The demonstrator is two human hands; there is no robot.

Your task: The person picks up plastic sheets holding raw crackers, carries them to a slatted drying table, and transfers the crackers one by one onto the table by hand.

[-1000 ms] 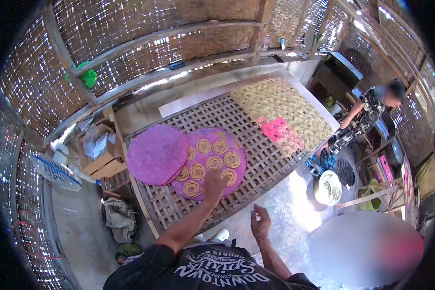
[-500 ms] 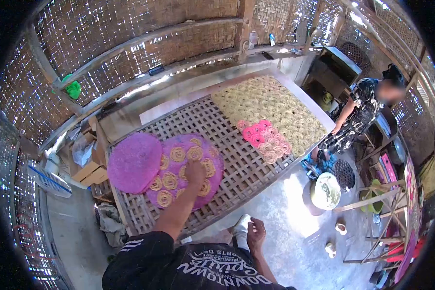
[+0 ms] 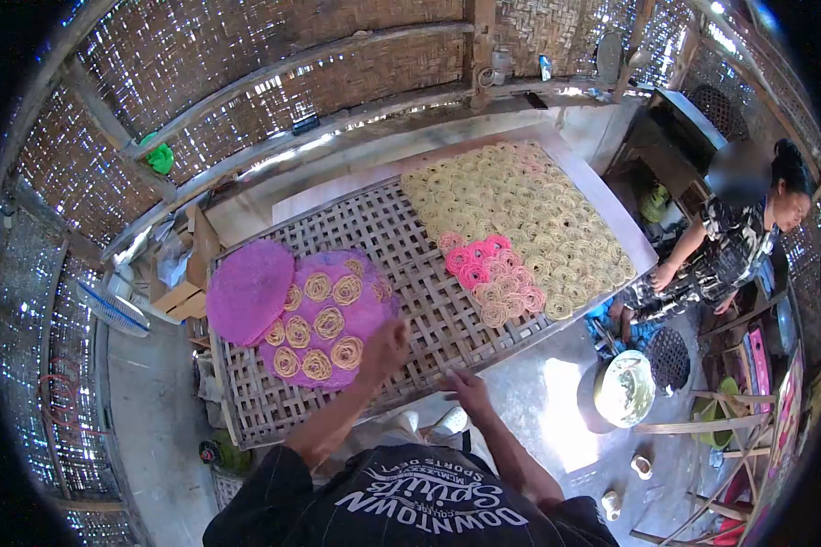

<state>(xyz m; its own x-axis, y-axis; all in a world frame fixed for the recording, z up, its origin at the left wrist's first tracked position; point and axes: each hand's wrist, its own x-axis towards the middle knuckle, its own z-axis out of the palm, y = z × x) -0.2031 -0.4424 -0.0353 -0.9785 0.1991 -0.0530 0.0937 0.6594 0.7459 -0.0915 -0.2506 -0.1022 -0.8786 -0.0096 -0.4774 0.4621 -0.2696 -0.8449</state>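
My left hand (image 3: 386,349) is over the right edge of a round purple mesh sheet (image 3: 339,319) bearing several yellow noodle-like coils (image 3: 328,322). Its fingers are curled, and whatever they hold is too small to make out. Beside the table's front edge, my right hand (image 3: 468,392) has its fingers apart and holds nothing. A second purple round (image 3: 251,292) overlaps the sheet on the left. Both lie on a woven slatted table (image 3: 433,333). Many pale coils (image 3: 520,210) cover the table's right part, with pink coils (image 3: 479,260) at their near corner.
Another person (image 3: 739,242) is beside the table's right end. A bowl (image 3: 624,389) with pale contents stands on the floor at the right, near a dark basket (image 3: 669,358). Cardboard boxes (image 3: 192,273) and a fan (image 3: 112,307) are at the left.
My left hand has moved right from the middle coils to the sheet's edge. My right hand has come up to the table's front edge. The other person's head has turned and the camera view has shifted.
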